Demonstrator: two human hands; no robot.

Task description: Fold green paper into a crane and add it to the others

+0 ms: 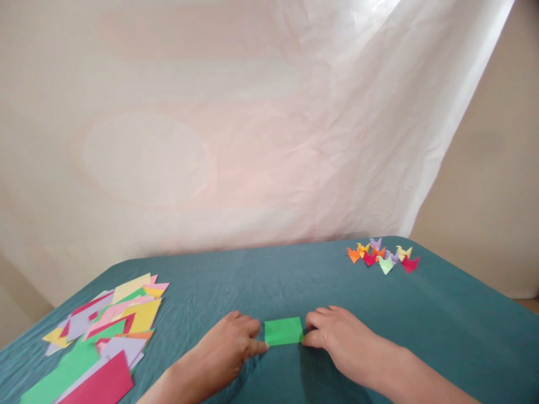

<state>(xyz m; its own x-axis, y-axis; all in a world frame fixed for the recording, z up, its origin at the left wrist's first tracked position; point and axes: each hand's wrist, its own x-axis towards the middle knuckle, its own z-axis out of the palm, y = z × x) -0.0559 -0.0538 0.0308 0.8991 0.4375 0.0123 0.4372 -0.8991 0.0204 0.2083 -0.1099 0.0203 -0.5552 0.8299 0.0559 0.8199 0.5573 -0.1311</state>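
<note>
A small green sheet of paper [283, 331], apparently folded into a rectangle, lies flat on the table in front of me. My left hand [231, 342] is at its left end, the thumb at the lower left corner and the other fingers curled near the upper left corner. At the opposite end, my right hand [337, 336] pinches the right edge between thumb and fingers. The undersides of both hands' fingertips are hidden.
Loose coloured paper sheets [145, 314] lie in an overlapping pile at the left. Several small folded paper birds [385, 264] stand at the far right of the teal-covered table [252, 280]. A pale cloth [252, 140] hangs behind the table.
</note>
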